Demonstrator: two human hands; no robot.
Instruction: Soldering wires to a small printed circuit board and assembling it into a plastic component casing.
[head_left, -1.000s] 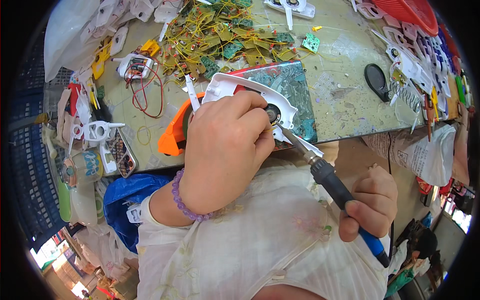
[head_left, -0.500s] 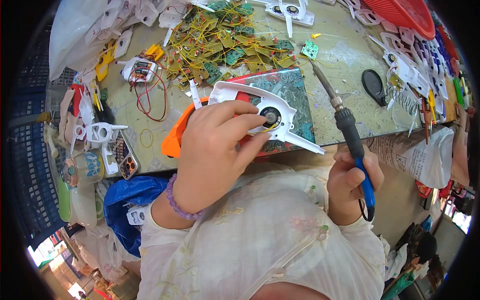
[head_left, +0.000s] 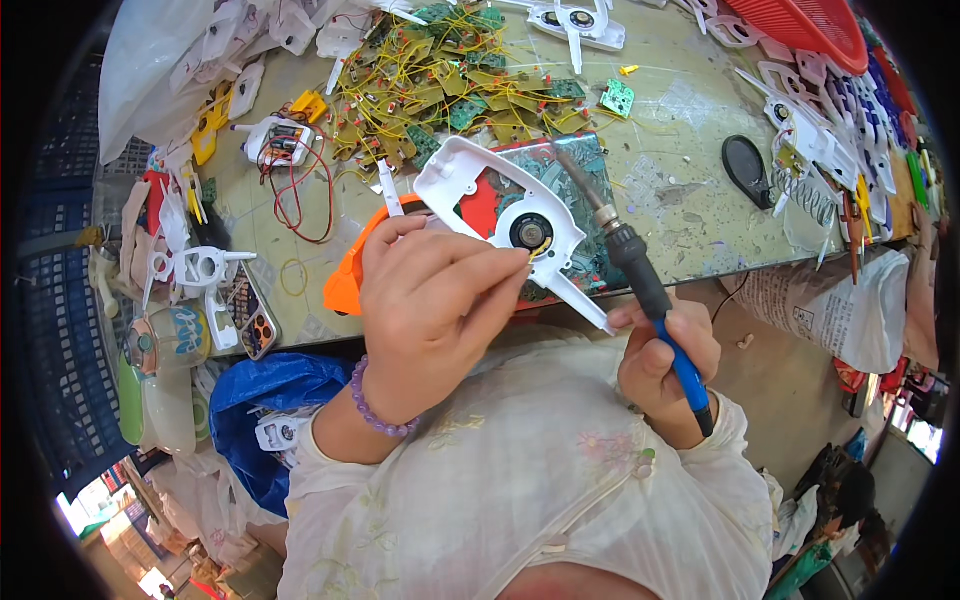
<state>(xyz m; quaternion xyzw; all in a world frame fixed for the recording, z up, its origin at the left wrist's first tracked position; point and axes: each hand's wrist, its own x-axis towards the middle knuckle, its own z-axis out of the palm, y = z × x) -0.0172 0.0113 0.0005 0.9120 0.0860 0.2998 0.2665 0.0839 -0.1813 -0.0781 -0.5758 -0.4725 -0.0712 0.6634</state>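
Observation:
My right hand [head_left: 668, 362] is closed around the blue and black handle of a soldering iron [head_left: 640, 270]. Its metal tip points up and to the left, over the far right side of the white plastic housing [head_left: 470, 165]. A round black speaker [head_left: 531, 232] sits in that housing. At the speaker's near edge, my left hand [head_left: 435, 310] pinches a thin yellow wire [head_left: 533, 254] between thumb and fingertips. The housing's narrow arm [head_left: 580, 303] reaches toward my right fingers. Beneath lies a patterned flat book or box [head_left: 590, 175], with an orange plastic part [head_left: 346, 275] beside it.
A heap of circuit boards with yellow wires [head_left: 450, 85] covers the far middle. A battery holder with red wires [head_left: 283, 140] stands left, a phone [head_left: 252, 315] near the left edge. Right are a black oval part [head_left: 745, 165], springs [head_left: 808, 190] and a red basket [head_left: 815, 30].
The soldering iron has moved left, bringing its tip over the housing's far right side. The housing has turned slightly clockwise and shifted left. My left fingers have closed into a tighter pinch.

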